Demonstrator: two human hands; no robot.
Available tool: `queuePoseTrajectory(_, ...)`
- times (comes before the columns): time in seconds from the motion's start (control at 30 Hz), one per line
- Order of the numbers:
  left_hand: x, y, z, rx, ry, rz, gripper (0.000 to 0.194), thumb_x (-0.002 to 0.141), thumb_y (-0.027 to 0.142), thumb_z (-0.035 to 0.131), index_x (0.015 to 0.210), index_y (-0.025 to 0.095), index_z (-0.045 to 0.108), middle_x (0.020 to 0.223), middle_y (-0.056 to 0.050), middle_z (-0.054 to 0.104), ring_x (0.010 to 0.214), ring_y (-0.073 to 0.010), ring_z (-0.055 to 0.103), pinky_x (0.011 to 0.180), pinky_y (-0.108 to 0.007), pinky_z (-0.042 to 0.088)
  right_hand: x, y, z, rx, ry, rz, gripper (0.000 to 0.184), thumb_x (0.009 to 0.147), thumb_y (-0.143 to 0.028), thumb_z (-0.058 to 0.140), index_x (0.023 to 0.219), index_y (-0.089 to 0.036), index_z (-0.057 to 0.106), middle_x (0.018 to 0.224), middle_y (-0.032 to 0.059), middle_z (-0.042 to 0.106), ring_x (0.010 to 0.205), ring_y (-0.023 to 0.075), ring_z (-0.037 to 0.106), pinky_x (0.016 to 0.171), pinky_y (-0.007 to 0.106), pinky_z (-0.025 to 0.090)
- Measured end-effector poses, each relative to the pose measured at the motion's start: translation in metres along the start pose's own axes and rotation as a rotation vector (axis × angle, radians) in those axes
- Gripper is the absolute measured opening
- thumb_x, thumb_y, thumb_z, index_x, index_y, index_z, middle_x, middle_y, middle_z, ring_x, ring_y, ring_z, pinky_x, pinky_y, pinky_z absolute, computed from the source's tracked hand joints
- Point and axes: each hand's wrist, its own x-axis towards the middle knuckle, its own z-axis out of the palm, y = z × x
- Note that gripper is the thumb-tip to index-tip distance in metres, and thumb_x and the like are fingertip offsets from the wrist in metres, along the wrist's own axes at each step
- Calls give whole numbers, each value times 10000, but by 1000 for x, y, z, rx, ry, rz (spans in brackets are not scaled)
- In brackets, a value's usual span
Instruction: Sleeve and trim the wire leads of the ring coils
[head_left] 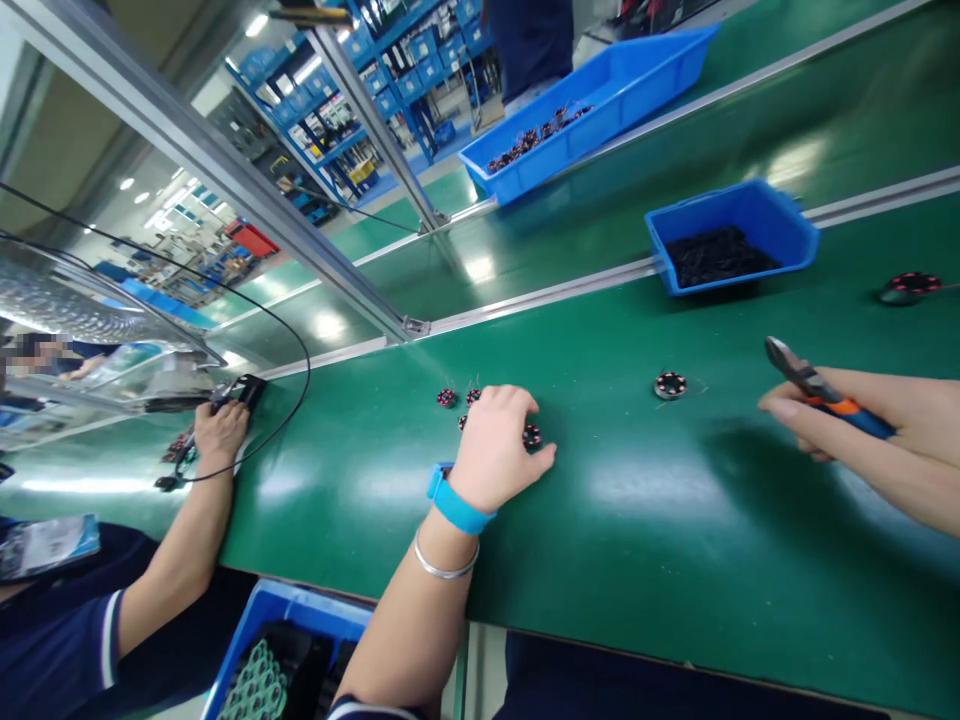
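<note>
My left hand (496, 445), with a blue watch band (459, 505) and a silver bangle at the wrist, reaches over a cluster of small wound motor stators. Its thumb and index finger are apart, with a stator (532, 437) showing in the gap; the other fingers are partly hidden. Close by its knuckles lie more stators (446, 398), with thin wire ends sticking up. My right hand (840, 410) is closed around diagonal cutters (855, 408) with blue and orange handles, jaws pointing up and left. Between my hands a single stator (670, 385) lies on the green tabletop (600, 560).
A blue bin (787, 235) of black pieces stands behind my right hand, near another stator (910, 288). Farther back is a long blue tray (637, 85) of stators. A metal post (300, 220) rises at left. A co-worker's hand (220, 432) works there. A blue crate (262, 600) sits below the edge.
</note>
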Motion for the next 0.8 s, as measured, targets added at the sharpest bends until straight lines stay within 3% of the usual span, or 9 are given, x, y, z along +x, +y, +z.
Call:
queuePoseTrajectory(0.1, 14, 7, 12, -87, 130, 178, 341, 875, 239, 737, 1199, 176, 652, 1350, -180, 736, 1280, -347, 690, 1136, -564, 570, -1, -11, -5, 51, -54, 93, 1044, 500, -1202, 151, 688, -320, 676, 639, 69, 742, 598, 328, 704, 608, 450, 516)
queuePoseTrajectory(0.17, 34, 20, 31, -192, 42, 307, 463, 887, 203, 695, 1338, 141, 617, 1428, -206, 700, 1367, -332, 662, 1202, -524, 542, 0, -14, -3, 70, -53, 87, 978, 546, -1164, 212, 704, -320, 681, 645, 74, 737, 618, 330, 701, 641, 456, 509)
queuePoseTrajectory(0.23, 60, 33, 52, -235, -83, 321, 575, 846, 153, 698, 1410, 110, 593, 1521, -233, 641, 1424, -350, 627, 1217, -513, 536, 2, -10, 3, 89, -28, 34, 844, 684, -1062, 298, 725, -316, 691, 608, 60, 702, 582, 305, 666, 642, 444, 490)
queuePoseTrajectory(0.3, 83, 44, 68, -255, -183, 309, 578, 808, 125, 717, 1379, 143, 633, 1476, -193, 674, 1379, -353, 652, 1202, -524, 542, 5, 0, 11, 114, -18, -37, 688, 809, -915, 388, 758, -307, 708, 614, 48, 699, 564, 278, 639, 633, 421, 470)
queuePoseTrajectory(0.4, 99, 51, 79, -421, -234, 270, 358, 769, 95, 767, 1114, 183, 737, 1252, -125, 756, 1253, -324, 707, 1182, -510, 542, 9, 14, 24, 158, -31, -126, 515, 880, -739, 487, 864, -294, 744, 766, 57, 784, 648, 275, 687, 652, 398, 483)
queuePoseTrajectory(0.53, 74, 54, 81, -791, -204, 81, 252, 798, 226, 891, 933, 173, 686, 976, -65, 769, 936, -210, 746, 941, -400, 632, 7, 17, 41, 178, -28, -168, 463, 834, -685, 584, 968, -272, 742, 944, 103, 837, 777, 309, 753, 664, 395, 529)
queuePoseTrajectory(0.63, 41, 56, 77, -1186, -234, -131, 549, 657, 472, 1034, 889, 168, 639, 875, -30, 747, 780, -138, 706, 807, -318, 619, -2, 3, 51, 225, -49, -242, 497, 815, -620, 640, 1144, -264, 749, 891, 84, 824, 653, 268, 716, 614, 384, 535)
queuePoseTrajectory(0.7, 24, 58, 73, -1310, -226, -215, 678, 518, 532, 1084, 862, 169, 625, 840, -14, 734, 719, -109, 671, 724, -269, 587, -8, -11, 52, 297, -101, -298, 487, 838, -556, 641, 1219, -270, 740, 841, 58, 809, 616, 250, 704, 620, 381, 557)
queuePoseTrajectory(0.8, 11, 58, 69, -1286, -189, -247, 717, 448, 553, 1098, 830, 175, 623, 789, -3, 725, 639, -90, 627, 595, -223, 526, -12, -26, 44, 427, -187, -303, 362, 867, -612, 661, 936, -270, 758, 891, 86, 817, 709, 260, 753, 662, 381, 607)
